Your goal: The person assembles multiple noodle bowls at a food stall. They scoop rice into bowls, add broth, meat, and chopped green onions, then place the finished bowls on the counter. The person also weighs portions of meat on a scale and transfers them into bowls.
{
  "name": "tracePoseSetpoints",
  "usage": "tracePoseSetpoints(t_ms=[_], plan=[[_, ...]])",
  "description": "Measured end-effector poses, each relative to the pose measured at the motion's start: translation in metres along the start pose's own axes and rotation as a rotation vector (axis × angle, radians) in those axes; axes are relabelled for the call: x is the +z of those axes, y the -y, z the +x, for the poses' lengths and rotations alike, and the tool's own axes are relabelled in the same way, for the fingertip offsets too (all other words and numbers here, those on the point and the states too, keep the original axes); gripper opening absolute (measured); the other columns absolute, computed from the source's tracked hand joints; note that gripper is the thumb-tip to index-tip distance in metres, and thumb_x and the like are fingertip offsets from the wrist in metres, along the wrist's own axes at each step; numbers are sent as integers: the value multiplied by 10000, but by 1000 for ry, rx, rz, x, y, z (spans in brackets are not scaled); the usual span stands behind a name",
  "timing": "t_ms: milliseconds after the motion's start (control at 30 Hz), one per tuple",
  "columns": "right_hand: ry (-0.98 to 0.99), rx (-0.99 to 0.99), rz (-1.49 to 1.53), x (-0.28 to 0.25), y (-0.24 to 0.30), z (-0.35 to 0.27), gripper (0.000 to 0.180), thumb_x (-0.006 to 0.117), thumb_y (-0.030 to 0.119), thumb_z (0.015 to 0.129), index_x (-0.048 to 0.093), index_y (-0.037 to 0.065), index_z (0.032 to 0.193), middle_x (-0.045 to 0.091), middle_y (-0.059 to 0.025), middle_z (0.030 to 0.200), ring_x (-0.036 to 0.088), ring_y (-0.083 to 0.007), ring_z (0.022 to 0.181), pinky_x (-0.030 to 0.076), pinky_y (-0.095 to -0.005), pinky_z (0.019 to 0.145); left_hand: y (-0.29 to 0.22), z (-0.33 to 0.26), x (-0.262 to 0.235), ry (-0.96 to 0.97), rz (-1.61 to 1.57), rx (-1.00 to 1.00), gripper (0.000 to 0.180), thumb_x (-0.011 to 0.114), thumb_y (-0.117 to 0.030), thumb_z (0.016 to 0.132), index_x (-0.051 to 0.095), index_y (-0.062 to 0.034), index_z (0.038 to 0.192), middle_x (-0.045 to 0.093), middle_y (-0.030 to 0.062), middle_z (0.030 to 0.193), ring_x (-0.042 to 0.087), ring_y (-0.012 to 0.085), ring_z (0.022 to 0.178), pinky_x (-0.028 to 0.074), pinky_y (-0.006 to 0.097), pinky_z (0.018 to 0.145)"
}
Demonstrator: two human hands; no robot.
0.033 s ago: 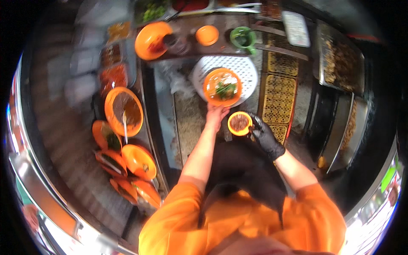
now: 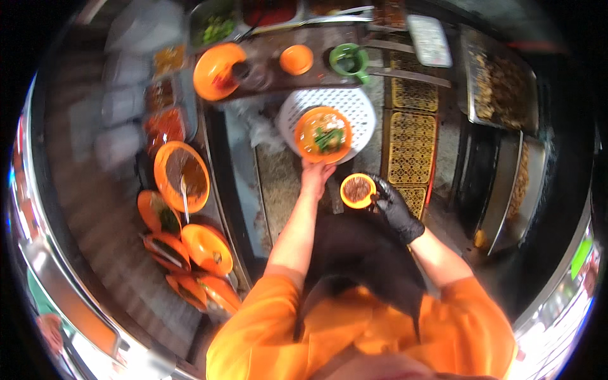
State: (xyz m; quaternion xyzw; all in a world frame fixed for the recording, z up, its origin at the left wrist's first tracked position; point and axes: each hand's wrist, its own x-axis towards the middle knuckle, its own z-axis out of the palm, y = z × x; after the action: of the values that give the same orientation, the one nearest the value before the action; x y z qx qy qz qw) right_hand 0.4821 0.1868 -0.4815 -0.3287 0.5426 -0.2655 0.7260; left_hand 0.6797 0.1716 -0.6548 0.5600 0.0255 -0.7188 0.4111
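My bare left hand is closed on the near rim of an orange bowl of clear soup with green leaves on top. Below the bowl is a round white stool top full of small holes; I cannot tell whether the bowl rests on it. In a black glove, my right hand grips a small orange-yellow cup by its right side. Dark brown, crumbly-looking food fills the cup. It is held upright, nearer to me than the bowl and to its right.
Orange bowls line the left counter, one with a spoon. On the far shelf are a bowl, a small orange dish and a green cup. Yellow crates and food trays stand right.
The view has shifted a little, moving the bowl and stool left and down in the picture together. Both hands keep hold of the same things.
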Motion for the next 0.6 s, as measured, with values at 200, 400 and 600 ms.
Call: tracePoseSetpoints(t_ms=[200,400,600], plan=[[-183,37,201,-26,-31,-83,506,509,7,914,397,67,1404,531,-16,1273,522,-105,1066,461,-265,887,-14,12,12,51,1,45,559,466,56,868,315,-130,1373,526,169,1236,628,327,1014,559,441,850],[-431,-88,391,-8,-41,-199,476,511,11,923,427,77,1387,544,-12,1256,529,-104,1022,484,-276,827,-29,-10,11,111,292,1,584,463,63,832,374,-169,1361,551,132,1250,623,282,1031,562,417,825],[-834,-165,679,29,-59,-354,469,542,40,896,463,75,1357,574,-23,1226,553,-111,995,482,-287,822,-61,-133,85,519,605,-45,584,462,67,772,383,-145,1310,604,161,1101,673,305,810,605,392,612]])
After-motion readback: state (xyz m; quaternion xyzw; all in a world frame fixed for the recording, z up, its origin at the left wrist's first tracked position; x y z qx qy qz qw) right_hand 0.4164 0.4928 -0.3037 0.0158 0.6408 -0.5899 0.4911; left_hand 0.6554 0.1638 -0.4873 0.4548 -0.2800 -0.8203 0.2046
